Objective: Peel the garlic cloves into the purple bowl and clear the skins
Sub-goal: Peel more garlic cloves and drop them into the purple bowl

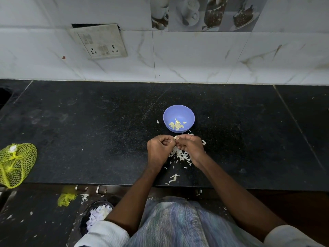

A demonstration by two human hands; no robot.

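Note:
A purple bowl (178, 113) stands on the black counter, with several peeled garlic cloves (177, 125) lying in its bottom. Just in front of the bowl my left hand (159, 148) and my right hand (191, 146) meet, fingers curled. Between their fingertips they pinch one pale garlic clove (175, 137). A heap of white garlic skins (179, 155) lies on the counter under and between my hands, with more flakes trailing toward the front edge (173, 178).
A yellow mesh bag (15, 163) lies at the counter's left front corner. Below the counter, on the floor, a dark bin (97, 213) holds white scraps, beside a yellow mesh scrap (66, 199). A tiled wall with a socket plate (99, 41) backs the counter.

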